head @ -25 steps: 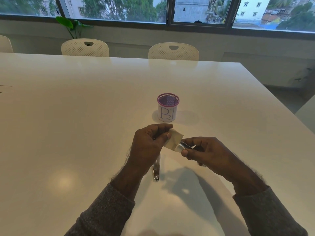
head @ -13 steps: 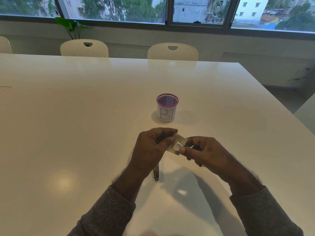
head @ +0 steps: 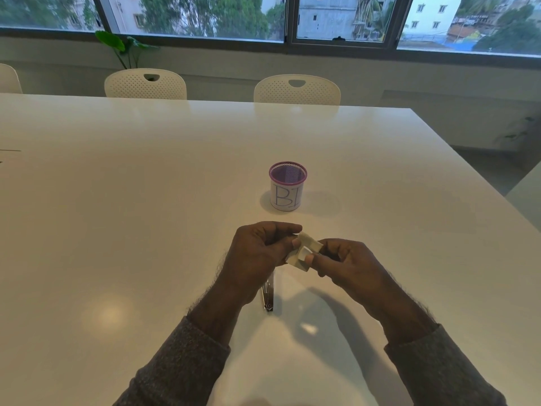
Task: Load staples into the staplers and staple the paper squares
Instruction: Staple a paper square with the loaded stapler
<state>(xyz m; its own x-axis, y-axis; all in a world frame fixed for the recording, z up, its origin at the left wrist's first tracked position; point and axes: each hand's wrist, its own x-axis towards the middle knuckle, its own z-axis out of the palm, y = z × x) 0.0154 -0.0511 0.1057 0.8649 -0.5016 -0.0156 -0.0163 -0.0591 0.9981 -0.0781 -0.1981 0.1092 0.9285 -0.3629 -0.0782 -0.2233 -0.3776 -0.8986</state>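
Note:
A small pale paper square point(head: 311, 245) is held just above the white table point(head: 146, 230), in front of me. My left hand point(head: 257, 253) pinches its left edge between thumb and fingertips. My right hand point(head: 348, 268) grips its right side, thumb pressed on top. Whatever else sits in the right palm is hidden by the curled fingers. A slim metal stapler point(head: 268, 297) lies flat on the table under my left wrist, pointing toward me, and neither hand touches it.
A purple-rimmed mesh cup point(head: 287, 187) wrapped in paper marked "B1" stands just beyond my hands. Two white chairs point(head: 297, 89) stand at the table's far edge. The table's right edge point(head: 480, 183) runs diagonally nearby.
Both hands have closed in on the paper square and turned it slightly. A shiny metal piece seen at my right fingertips a second ago is now covered by the paper and thumb.

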